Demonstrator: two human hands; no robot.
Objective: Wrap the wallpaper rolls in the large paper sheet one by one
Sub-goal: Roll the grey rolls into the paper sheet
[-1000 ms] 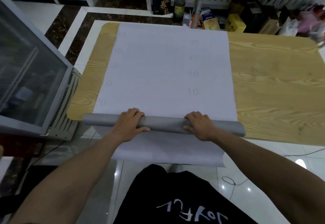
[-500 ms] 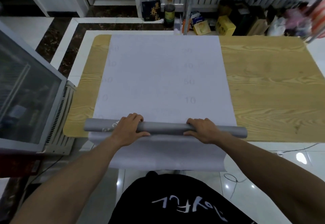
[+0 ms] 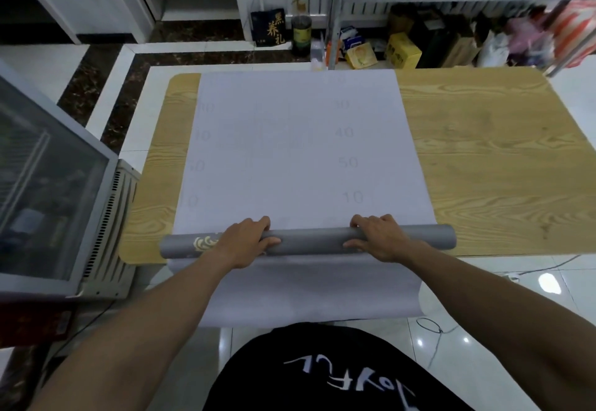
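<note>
A grey wallpaper roll (image 3: 309,241) with a gold mark near its left end lies crosswise on the large pale paper sheet (image 3: 296,146), close to the table's near edge. My left hand (image 3: 246,239) grips the roll left of its middle, fingers over the top and thumb on the near side. My right hand (image 3: 377,235) grips it right of the middle in the same way. The sheet's near end hangs off the table edge towards my lap. Faint numbers show through the sheet.
The wooden table (image 3: 496,165) shows bare wood to the right of the sheet. A glass-fronted cabinet (image 3: 48,185) stands close on the left. Shelves, boxes (image 3: 403,51) and bags sit on the floor beyond the table's far edge. A cable (image 3: 432,326) lies on the tiled floor.
The roll has turned under my hands, so the gold mark near its left end now shows. Both hands keep their grip, and the roll sits slightly farther onto the table.
</note>
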